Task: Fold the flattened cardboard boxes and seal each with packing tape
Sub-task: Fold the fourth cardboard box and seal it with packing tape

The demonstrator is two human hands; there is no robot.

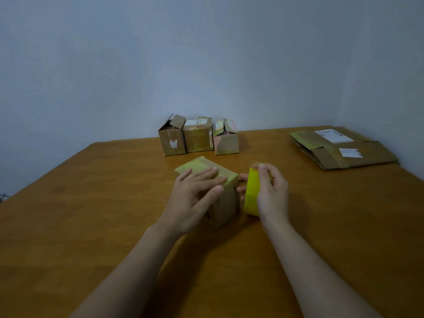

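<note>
A small folded cardboard box [226, 203] stands in the middle of the wooden table [91, 203], its top covered with yellowish tape. My left hand [195, 196] lies flat on the box's top, fingers straight and pressing, thumb against the near side. My right hand [271, 193] grips a roll of yellow packing tape [251, 193], held on edge right beside the box's right side. A stack of flattened cardboard boxes [339, 148] with white labels lies at the far right of the table.
Three small folded boxes [198, 136] stand in a row at the table's far edge against the grey wall; the left and right ones have flaps sticking up. The table's left edge runs diagonally at the left.
</note>
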